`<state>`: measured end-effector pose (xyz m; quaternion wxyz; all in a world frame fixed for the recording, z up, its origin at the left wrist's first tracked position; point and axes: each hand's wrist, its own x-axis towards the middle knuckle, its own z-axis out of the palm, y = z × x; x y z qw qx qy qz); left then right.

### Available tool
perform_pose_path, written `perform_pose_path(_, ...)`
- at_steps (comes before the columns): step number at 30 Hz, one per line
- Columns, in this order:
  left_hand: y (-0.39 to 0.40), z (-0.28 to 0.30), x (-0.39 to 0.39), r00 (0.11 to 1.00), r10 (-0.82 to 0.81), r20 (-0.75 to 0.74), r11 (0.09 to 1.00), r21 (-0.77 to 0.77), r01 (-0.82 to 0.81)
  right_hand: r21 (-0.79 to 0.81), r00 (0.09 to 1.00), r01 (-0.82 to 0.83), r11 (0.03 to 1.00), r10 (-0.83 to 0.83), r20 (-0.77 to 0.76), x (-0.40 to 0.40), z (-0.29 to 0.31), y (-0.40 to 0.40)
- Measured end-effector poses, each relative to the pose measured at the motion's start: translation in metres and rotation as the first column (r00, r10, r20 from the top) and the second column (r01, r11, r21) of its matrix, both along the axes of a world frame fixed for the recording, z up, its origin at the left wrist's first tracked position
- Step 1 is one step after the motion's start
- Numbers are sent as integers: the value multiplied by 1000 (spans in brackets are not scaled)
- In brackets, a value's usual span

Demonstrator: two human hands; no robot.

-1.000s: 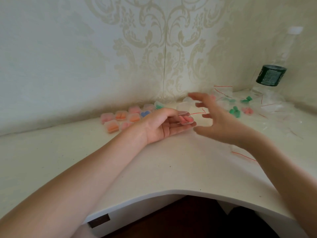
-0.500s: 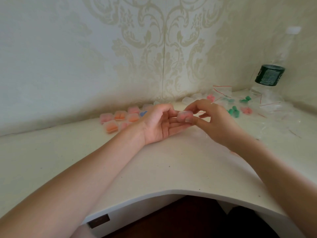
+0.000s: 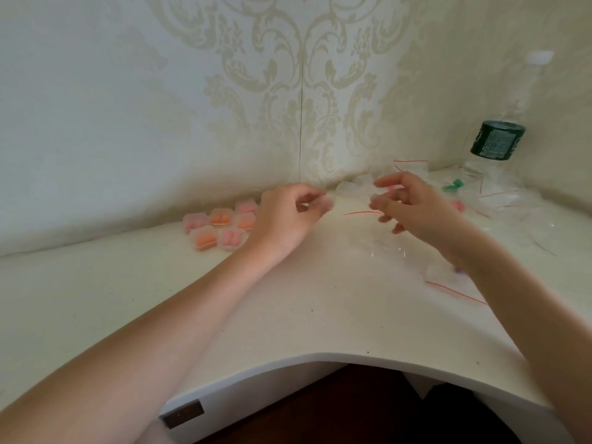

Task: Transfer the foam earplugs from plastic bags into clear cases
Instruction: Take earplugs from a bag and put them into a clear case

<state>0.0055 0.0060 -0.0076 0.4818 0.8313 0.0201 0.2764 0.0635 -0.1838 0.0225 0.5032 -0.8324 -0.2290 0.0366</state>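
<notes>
My left hand (image 3: 285, 216) hovers over the desk with its fingers curled, pinching a small pale piece (image 3: 328, 204) too blurred to name. A short gap away, my right hand (image 3: 419, 213) pinches a clear plastic bag (image 3: 363, 213) with a red zip strip that hangs toward the left hand. Several closed clear cases (image 3: 221, 227) filled with pink and orange earplugs lie just left of my left hand. Empty clear cases (image 3: 354, 187) sit against the wall behind the hands. Green earplugs (image 3: 452, 185) and pink earplugs (image 3: 458, 205) lie in bags beyond my right hand.
A clear water bottle (image 3: 496, 142) with a dark green label stands in the back right corner. Loose clear bags (image 3: 512, 203) with red strips are strewn at the right, and another bag (image 3: 448, 282) lies beside my right forearm. The white desk (image 3: 288, 315) has a curved front edge.
The hands met over my left palm around a pink item, then drew apart. My left hand turned palm-down and curled; my right hand pulled back to the right with the bag.
</notes>
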Motion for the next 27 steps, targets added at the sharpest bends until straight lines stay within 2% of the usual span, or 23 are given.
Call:
perform_pose_path(1,4,-1,0,996,93,11,979,183,-94,-136,999,-11,991,16,32,1,2,-5)
perform_pose_path(2,7,-1,-2,987,156,23,941,301,-156,-264,998,-54,963,62,20,-1,4,-9)
perform_pose_path(5,7,-1,-4,974,225,15,890,404,-212,-470,974,-226,853,193,-117,-9,2,-10)
perform_pose_path(7,4,-2,-4,969,246,11,850,479,-221,-510,975,-215,833,213,-63,-10,-1,-7)
perform_pose_path(9,1,-3,-4,972,235,-29,822,539,-183,-458,979,-158,875,199,43,-8,-2,-5)
perform_pose_path(11,-1,-2,-5,980,181,-77,824,556,-108,-289,986,-144,946,163,43,-8,-2,-3)
perform_pose_path(12,-4,-2,-5,991,102,-92,861,507,-42,-186,988,-151,971,153,0,-8,0,-2)
perform_pose_path(15,-16,0,-6,987,-149,-68,971,178,159,97,967,-184,978,198,-164,-10,5,-3)
perform_pose_path(17,-19,1,-7,984,-176,3,984,-6,176,172,958,-181,968,213,-192,-10,7,-4)
perform_pose_path(18,-18,2,-7,985,-169,26,984,-48,171,168,962,-173,970,203,-180,-9,7,-4)
perform_pose_path(21,-16,2,-8,987,-161,-6,987,2,161,142,980,-138,980,156,-124,-10,4,-1)
perform_pose_path(25,-20,1,-8,979,-197,-49,980,-30,196,265,997,19,964,1,-76,-6,2,3)
perform_pose_path(27,-20,-1,-7,990,-142,-24,985,90,144,312,988,146,939,-124,-88,1,0,1)
